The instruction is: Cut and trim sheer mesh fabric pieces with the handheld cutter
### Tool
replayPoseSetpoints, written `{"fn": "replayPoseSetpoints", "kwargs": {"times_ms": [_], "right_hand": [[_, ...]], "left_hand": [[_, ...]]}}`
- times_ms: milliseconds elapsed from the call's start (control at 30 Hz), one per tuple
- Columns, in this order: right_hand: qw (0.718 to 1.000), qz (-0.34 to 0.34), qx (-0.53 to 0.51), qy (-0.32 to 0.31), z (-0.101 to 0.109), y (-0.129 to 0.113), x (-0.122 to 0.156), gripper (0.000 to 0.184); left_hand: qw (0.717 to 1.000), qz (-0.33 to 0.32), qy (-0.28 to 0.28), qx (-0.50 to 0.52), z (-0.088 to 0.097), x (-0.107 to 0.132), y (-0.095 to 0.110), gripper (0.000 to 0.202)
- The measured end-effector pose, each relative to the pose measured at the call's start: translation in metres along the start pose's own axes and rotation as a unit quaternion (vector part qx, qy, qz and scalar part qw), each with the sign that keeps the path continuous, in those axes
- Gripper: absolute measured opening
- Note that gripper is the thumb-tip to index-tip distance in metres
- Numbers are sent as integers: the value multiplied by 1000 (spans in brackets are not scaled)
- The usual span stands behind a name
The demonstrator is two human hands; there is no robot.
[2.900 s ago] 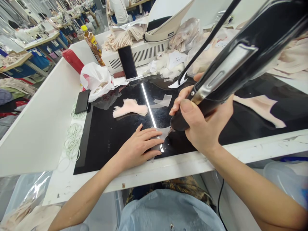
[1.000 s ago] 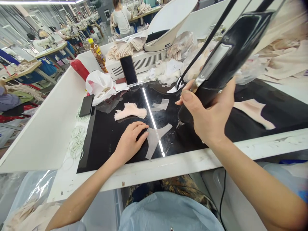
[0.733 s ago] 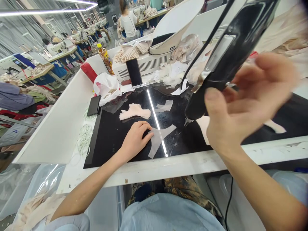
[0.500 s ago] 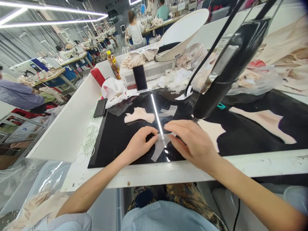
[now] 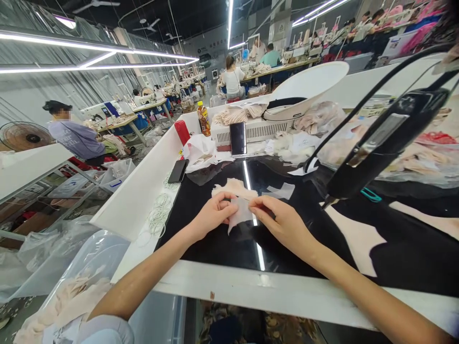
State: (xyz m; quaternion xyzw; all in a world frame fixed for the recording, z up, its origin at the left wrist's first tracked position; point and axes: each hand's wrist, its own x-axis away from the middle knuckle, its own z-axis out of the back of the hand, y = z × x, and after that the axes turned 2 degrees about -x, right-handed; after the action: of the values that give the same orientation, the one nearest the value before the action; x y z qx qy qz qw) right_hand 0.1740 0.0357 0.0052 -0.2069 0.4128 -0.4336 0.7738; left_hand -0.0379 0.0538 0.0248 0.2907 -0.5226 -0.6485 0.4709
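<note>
Between my two hands hangs a small sheer white fabric piece, lifted a little over the glossy black tabletop. My left hand pinches its left edge between thumb and fingers. At its upper right corner, my right hand is closed in a pinch. Just behind them lies a beige cut fabric piece, partly hidden by my fingers. Another sheer piece rests flat to the right of that one. A larger beige cut piece lies farther right, beyond my right hand.
A black tool on an arm slants over the table's right side. Two phones, one lying and one propped, stand near pale elastic loops and a white plastic bag. A bottle stands behind. Co-workers sit farther off.
The sheer piece has risen off the tabletop, now held in both hands and closer to the beige piece. My right hand has closed from open fingers to a pinch. The camera view has tilted up.
</note>
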Motion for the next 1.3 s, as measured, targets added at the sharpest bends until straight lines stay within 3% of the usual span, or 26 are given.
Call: {"fn": "replayPoseSetpoints", "kwargs": {"times_ms": [133,233,433,633,800,933,1033,1100,1200,1300], "right_hand": [[999,-1,36,16,-9,7,-24,13],[996,-8,82,24,-17,15,-41,18],[978,-24,206,17,-30,27,-60,24],[954,-30,296,-25,-40,37,-65,22],[944,-9,326,-51,-47,35,-64,27],[948,46,309,-52,-45,11,-47,27],[953,107,271,-79,-37,-14,-19,27],[956,138,236,-101,-27,-26,7,23],[968,126,194,-98,0,-33,48,19],[981,51,180,-55,38,-24,84,20]], "left_hand": [[994,-46,58,-86,17,-16,0,36],[972,-92,110,-184,29,-33,0,27],[891,-147,132,-410,39,-61,-6,7],[802,-156,121,-563,36,-78,-18,20],[750,-191,114,-623,37,-84,-27,23],[728,-226,123,-635,42,-82,-27,24],[717,-246,142,-636,46,-79,-23,26],[683,-273,169,-656,46,-76,-19,27],[656,-305,182,-666,41,-69,-13,28],[654,-334,157,-661,23,-60,-7,28]]}}
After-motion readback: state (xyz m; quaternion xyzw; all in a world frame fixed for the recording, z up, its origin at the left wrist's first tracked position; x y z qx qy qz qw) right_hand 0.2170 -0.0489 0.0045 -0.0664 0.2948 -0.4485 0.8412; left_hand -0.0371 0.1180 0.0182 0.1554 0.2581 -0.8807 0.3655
